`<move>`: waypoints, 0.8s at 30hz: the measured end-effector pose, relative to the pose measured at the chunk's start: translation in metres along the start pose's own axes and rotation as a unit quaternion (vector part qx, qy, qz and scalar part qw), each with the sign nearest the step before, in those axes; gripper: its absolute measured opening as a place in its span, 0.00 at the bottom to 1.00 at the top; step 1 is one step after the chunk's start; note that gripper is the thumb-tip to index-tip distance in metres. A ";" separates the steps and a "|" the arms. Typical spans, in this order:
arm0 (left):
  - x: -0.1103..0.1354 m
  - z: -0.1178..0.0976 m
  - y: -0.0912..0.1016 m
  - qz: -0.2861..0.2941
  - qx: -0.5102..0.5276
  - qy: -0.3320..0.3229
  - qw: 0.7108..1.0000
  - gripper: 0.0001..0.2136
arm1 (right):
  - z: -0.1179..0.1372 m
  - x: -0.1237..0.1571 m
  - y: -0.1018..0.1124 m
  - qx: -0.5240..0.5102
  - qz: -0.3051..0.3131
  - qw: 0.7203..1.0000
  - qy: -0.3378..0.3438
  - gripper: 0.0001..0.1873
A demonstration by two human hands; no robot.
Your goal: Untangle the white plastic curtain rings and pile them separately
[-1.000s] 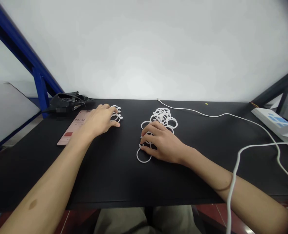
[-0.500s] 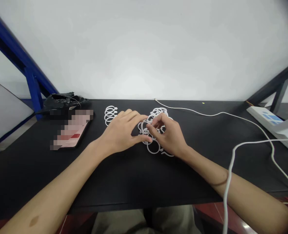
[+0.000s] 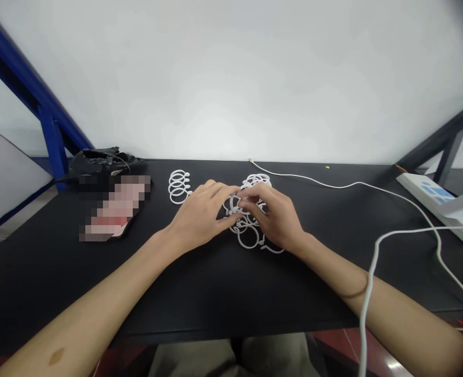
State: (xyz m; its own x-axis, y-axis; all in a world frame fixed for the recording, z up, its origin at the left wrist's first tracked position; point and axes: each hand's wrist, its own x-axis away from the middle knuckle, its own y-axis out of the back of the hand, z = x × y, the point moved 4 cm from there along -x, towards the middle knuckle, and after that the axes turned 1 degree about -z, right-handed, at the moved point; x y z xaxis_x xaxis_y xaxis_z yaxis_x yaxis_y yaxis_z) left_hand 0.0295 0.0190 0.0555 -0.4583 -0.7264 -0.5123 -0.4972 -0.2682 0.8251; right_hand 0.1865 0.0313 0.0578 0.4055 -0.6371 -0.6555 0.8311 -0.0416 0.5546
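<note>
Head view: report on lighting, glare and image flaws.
Head view: a soft bright patch sits mid-wall, while the top right corner darkens; head view: a small glare spot shows on the red floor at lower right; head view: blocky pixelation covers most of the phone; head view: the right forearm softens toward the frame's edge.

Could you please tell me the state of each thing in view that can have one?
Left hand, thumb and fingers spread at the ring pile; grip unclear.
Right hand, fingers bent over the pile; grip unclear.
Ring pile, jumbled, partly hidden.
Ring row, overlapping, lined up.
Phone, lying screen up, partly pixelated.
White cable, uncoiled, loosely bent.
Black plastic, crumpled.
</note>
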 end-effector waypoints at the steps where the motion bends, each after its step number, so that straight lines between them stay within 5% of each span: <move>1: 0.000 0.000 0.000 0.002 0.002 -0.005 1.000 0.16 | 0.001 0.000 0.001 0.012 0.004 1.000 0.022 0.03; 4: 0.001 0.000 0.001 0.001 0.006 -0.017 1.000 0.16 | 0.004 -0.002 0.004 0.014 -0.001 0.999 0.042 0.03; 12: -0.003 0.004 0.009 0.030 0.015 -0.022 0.999 0.16 | 0.003 -0.001 0.001 0.006 0.010 0.999 -0.031 0.02; 16: 0.001 0.035 0.023 0.122 -0.069 0.073 0.987 0.16 | -0.007 0.002 -0.003 0.055 0.050 0.996 -0.039 0.17; 21: 0.013 0.073 0.036 0.228 -0.167 0.195 0.939 0.16 | -0.009 0.003 -0.010 0.137 0.126 0.983 0.009 0.13; 24: 0.015 0.079 0.036 0.231 -0.187 0.205 0.933 0.18 | -0.005 0.005 -0.013 0.146 0.166 0.975 0.025 0.16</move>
State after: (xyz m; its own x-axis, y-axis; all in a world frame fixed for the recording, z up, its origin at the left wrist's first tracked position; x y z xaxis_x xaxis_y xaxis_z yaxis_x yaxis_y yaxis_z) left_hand -0.0539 0.0484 0.0582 -0.2016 -0.9794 -0.0107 0.0108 -0.0131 0.9999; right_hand 0.1793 0.0329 0.0447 0.6579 -0.6150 -0.4347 0.5097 -0.0613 0.8582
